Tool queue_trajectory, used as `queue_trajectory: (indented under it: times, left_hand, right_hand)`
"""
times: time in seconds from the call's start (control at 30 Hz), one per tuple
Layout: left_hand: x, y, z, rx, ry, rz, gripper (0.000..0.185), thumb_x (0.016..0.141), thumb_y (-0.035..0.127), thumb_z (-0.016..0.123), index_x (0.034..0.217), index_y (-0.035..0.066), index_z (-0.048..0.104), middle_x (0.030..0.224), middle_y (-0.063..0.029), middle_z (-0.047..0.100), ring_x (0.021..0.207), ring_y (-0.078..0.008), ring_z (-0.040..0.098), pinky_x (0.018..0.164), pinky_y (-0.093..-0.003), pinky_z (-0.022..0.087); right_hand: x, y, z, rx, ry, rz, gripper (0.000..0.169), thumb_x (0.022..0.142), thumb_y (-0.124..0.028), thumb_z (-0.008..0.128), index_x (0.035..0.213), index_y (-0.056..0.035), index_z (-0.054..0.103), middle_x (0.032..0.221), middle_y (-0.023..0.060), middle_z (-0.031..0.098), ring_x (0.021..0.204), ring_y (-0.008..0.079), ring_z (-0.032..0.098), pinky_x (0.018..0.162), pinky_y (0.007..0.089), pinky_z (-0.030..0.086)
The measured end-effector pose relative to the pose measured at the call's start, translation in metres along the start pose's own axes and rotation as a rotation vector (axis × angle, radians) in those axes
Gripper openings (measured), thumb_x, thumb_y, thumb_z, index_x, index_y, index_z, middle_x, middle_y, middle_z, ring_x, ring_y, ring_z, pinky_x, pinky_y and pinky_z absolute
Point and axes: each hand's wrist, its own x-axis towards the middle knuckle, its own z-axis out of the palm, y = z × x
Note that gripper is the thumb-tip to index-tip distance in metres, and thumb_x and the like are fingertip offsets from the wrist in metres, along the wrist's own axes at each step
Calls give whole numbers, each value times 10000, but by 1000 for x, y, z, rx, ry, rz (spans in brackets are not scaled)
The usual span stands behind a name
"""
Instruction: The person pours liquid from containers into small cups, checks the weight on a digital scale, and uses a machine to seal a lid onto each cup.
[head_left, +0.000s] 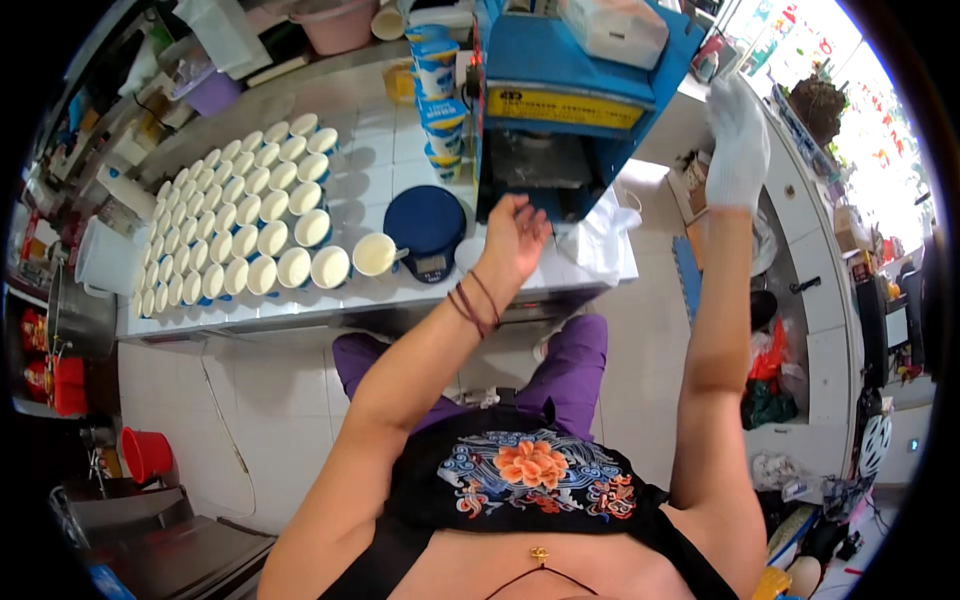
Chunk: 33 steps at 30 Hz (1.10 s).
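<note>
My left hand (519, 231) is bare, palm partly up, with loosely curled fingers and nothing visible in it. It hovers before the open front of a blue cup sealing machine (570, 41), whose dark chamber holds a metal plate (541, 159). My right hand (737, 150), in a white knitted glove, is raised to the right of the machine; blur hides its fingers. Left of my left hand lie a dark blue kitchen scale (425, 221) and a white lid or disc (469, 253), partly hidden. Beside the scale stands a filled cup (373, 255) with a handle-like piece at its rim.
Rows of filled paper cups (244, 241) cover the left of the white tiled counter (390, 300). A tall stack of printed cups (439, 97) stands against the machine. White plastic bags (600, 244) lie at the counter's right end. A red bucket (146, 454) sits on the floor.
</note>
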Motion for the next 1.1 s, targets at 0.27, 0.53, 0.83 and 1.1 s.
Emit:
queue_trajectory:
  times: [0.27, 0.53, 0.83, 1.1]
  left_hand:
    - [-6, 3, 18, 153, -169, 123, 459, 943, 498, 555, 1181, 111, 624, 1280, -41, 624, 1253, -236, 528, 1069, -397, 339]
    - [-96, -16, -22, 226, -206, -31, 689, 972, 670, 420, 1251, 57, 569, 1339, -88, 630, 1361, -237, 506, 1062, -363, 348]
    - [-155, -24, -47, 278, -274, -183, 876, 1011, 736, 284, 1433, -1, 497, 1452, -151, 574, 1410, -253, 472, 1065, -341, 390]
    - [-143, -23, -59, 255, -284, -220, 907, 998, 769, 283, 1468, 22, 495, 1483, -154, 573, 1415, -267, 482, 1080, -339, 397]
  right_hand:
    - [-193, 10, -32, -312, -181, 223, 341, 1055, -157, 544, 1293, 69, 637, 1180, 118, 708, 1067, 205, 669, 991, 324, 505]
    - [-168, 28, -4, -727, -435, 20, 534, 916, -249, 753, 1387, -52, 597, 1293, 167, 673, 1204, 286, 650, 1042, 375, 487]
    - [-122, 58, 8, -931, -826, 123, 908, 801, -512, 794, 1534, -90, 464, 1437, 225, 580, 1334, 389, 553, 1107, 438, 448]
    - [-114, 72, 45, -981, -850, 185, 690, 820, -465, 783, 1366, -62, 653, 1345, 172, 673, 1197, 312, 665, 1048, 364, 504]
